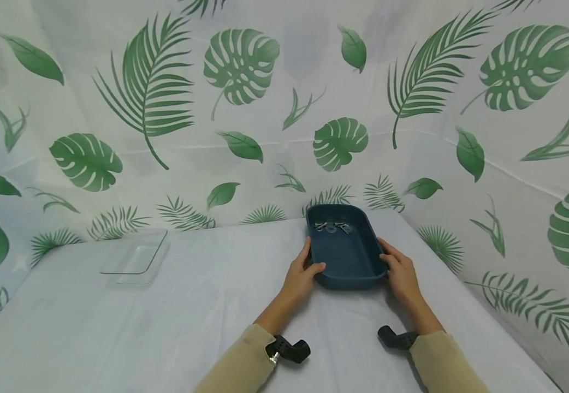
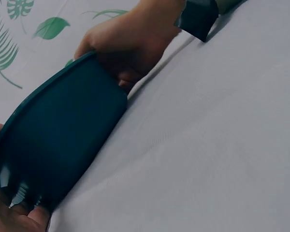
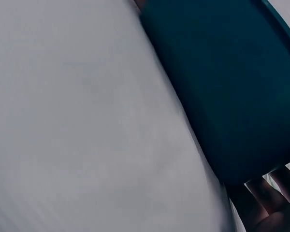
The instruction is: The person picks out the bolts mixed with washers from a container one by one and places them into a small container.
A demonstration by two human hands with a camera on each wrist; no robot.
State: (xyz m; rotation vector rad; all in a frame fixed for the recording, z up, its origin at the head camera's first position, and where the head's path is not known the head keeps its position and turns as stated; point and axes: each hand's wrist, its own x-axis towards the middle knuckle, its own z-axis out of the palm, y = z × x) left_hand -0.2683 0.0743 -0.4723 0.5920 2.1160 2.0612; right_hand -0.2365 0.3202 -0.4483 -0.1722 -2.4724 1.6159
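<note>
A dark blue-teal rectangular tub [image 1: 348, 256] with rounded corners is near the back right of the white-covered table, held by both hands. My left hand [image 1: 299, 275] grips its left side near the front corner, thumb over the rim. At the opposite side, my right hand [image 1: 402, 275] holds the right wall near the front. Several small shiny metal pieces [image 1: 332, 226] lie inside at the far end, too small to name surely. The left wrist view shows fingers [image 2: 26, 217] against the tub's wall; in the right wrist view, fingers [image 3: 266, 198] press its lower end.
A clear rectangular glass dish [image 1: 127, 273] stands at the back left. White cloth [image 1: 166, 327] covers the table. A leaf-printed curtain [image 1: 284, 109] rises behind the table and along its right side. Black wrist mounts [image 1: 291, 349] jut from both sleeves.
</note>
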